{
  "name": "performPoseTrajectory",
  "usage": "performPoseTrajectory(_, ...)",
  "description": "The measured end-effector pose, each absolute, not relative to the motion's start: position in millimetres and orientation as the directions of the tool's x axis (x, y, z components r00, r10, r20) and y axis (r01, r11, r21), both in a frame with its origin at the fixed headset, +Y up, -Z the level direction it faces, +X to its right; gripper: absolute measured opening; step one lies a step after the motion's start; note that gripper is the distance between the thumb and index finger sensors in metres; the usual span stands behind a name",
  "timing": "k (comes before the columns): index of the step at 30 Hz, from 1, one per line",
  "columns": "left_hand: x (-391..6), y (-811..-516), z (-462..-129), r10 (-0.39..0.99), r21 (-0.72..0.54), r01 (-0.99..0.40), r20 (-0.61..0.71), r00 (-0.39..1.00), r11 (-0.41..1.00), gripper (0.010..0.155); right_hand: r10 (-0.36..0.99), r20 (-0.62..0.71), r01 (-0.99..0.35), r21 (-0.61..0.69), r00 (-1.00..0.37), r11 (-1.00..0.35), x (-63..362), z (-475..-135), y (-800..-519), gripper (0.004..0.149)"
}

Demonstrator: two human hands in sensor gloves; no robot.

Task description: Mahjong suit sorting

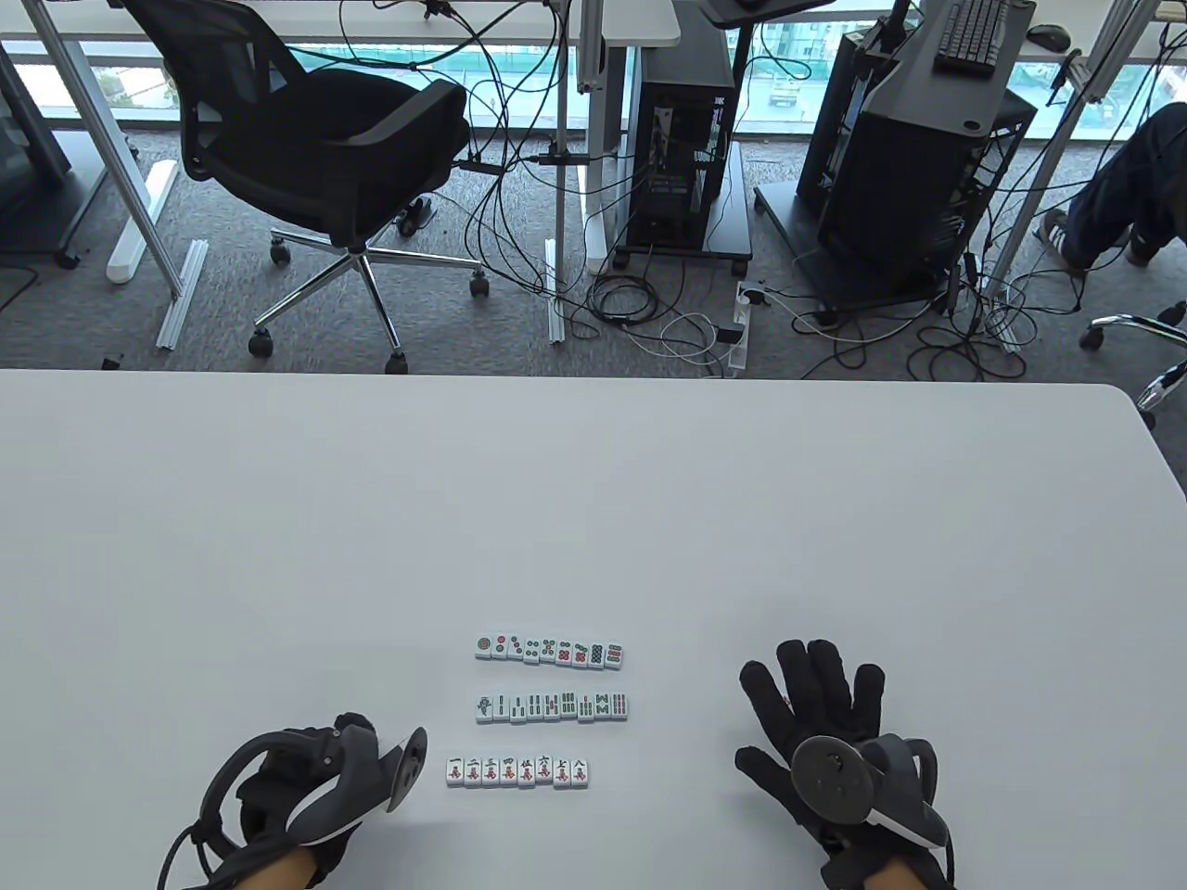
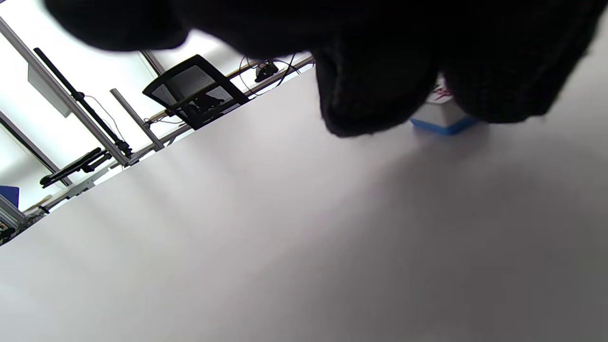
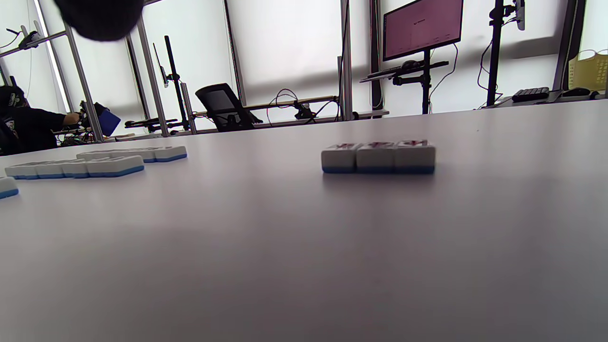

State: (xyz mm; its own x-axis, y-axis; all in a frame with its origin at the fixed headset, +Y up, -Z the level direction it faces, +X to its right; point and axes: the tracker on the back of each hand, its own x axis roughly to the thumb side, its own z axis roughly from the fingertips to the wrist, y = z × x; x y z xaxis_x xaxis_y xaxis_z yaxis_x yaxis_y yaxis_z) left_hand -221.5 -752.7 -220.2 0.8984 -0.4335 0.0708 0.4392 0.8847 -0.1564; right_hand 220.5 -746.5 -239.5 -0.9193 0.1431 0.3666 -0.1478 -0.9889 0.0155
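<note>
Three sorted rows of mahjong tiles lie near the table's (image 1: 278, 519) front edge: dots row (image 1: 550, 651), bamboo row (image 1: 553, 706), characters row (image 1: 516, 771). My left hand (image 1: 306, 797) is curled beside the characters row; my right hand (image 1: 821, 732) rests flat, fingers spread, holding nothing.

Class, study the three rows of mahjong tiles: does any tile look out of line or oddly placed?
In the nearest row, the seventh tile sits slightly lower than its neighbours, toward the person. The middle row and far row are only mildly uneven. No tile is flipped or stray.
</note>
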Motion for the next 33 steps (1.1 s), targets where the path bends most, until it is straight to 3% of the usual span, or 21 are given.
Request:
performPoseTrajectory(16,-212,-762,-232,-0.324,-0.162,0.331,0.07,0.943,0.929,0.062,0.145,0.366,-0.15,0.014,-0.919,-0.989,220,-240,-747,0.077)
performPoseTrajectory(20,-176,-746,-233,-0.209,-0.082,0.218,0.108,0.972,0.972,0.062,0.144,0.363,-0.148,0.016,-0.921,-0.989,220,-241,-747,0.077)
performPoseTrajectory(23,-133,-733,-234,-0.137,-0.025,0.146,0.223,0.965,0.989,0.062,0.143,0.362,-0.149,0.012,-0.921,-0.989,220,-240,-747,0.077)
performPoseTrajectory(29,-55,-731,-235,-0.167,0.017,0.175,0.409,0.897,0.984,0.062,0.163,0.357,-0.174,0.004,-0.92,-0.985,222,-241,-744,0.077)
performPoseTrajectory(33,-32,-744,-242,-0.209,-0.01,0.238,0.446,0.87,0.971,0.062,0.165,0.365,-0.178,-0.003,-0.916,-0.984,222,-241,-744,0.077)
